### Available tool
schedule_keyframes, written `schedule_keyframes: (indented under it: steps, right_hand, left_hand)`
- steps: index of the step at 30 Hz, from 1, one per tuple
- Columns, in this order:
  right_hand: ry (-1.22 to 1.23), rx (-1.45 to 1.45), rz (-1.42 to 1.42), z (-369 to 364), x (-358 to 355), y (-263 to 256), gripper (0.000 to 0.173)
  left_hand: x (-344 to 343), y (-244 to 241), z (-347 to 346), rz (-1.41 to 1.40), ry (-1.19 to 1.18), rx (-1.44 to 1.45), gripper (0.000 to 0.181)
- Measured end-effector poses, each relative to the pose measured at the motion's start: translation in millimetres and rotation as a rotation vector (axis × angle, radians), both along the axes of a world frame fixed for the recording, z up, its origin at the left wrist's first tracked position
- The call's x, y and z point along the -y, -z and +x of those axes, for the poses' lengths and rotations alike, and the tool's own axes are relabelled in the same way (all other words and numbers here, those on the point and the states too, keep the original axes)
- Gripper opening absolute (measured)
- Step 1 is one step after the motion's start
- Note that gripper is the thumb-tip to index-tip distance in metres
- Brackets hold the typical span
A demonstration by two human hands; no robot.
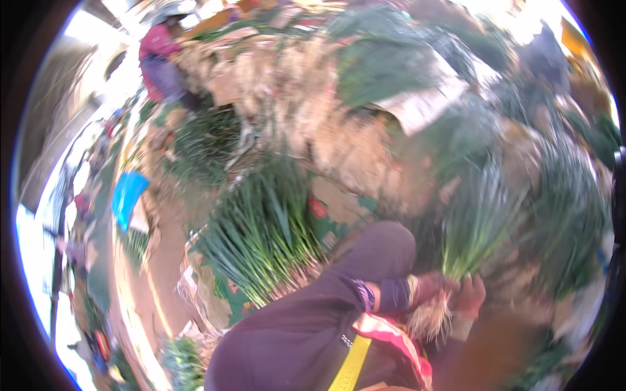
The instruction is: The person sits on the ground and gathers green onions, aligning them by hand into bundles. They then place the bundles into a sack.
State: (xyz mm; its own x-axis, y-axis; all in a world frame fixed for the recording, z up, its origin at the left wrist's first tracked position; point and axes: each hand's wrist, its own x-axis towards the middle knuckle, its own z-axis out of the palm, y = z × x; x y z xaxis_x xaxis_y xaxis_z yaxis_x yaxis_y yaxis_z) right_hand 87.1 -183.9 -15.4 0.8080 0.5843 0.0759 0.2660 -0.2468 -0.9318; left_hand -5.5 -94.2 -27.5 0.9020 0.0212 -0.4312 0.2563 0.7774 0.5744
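Note:
My left hand (433, 285) and my right hand (470, 295), both seemingly gloved, close together around the lower stems of a bunch of green onions (472, 239). Its green leaves fan out away from me, and pale stringy roots (433, 316) hang out toward my lap. The hands are blurred, so exact finger positions are unclear. Left of my bent knee (386, 244), a larger heap of green onions (269, 234) lies with its root ends toward my leg. Beneath it shows a green patterned mat (239, 300) with dirt on it.
More green onions (570, 220) lie at the right, and another heap (205, 141) farther ahead. Beyond spread tan, root-like piles (342, 146) and a pale sheet (430, 105). A person in pink (159, 54) bends at upper left. A blue object (128, 198) sits by a dirt strip (171, 273).

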Motion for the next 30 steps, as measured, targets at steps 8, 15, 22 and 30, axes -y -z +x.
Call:
schedule_keyframes:
  steps: [8,15,22,30]
  right_hand:
    - [0.153,-0.510,0.266,-18,-3,-11,0.020]
    - [-0.060,-0.342,-0.329,2,33,9,0.027]
    - [-0.108,-0.596,0.162,-19,11,-17,0.020]
    - [0.051,0.094,-0.189,-36,23,-35,0.019]
  left_hand:
    - [-4,-24,-34,-0.237,-0.076,0.062,0.018]
    - [-3,-49,-61,-0.185,-0.049,0.063,0.026]
    - [-9,-18,-47,-0.300,0.087,0.224,0.024]
    - [-5,-52,-55,-0.294,0.050,0.042,0.026]
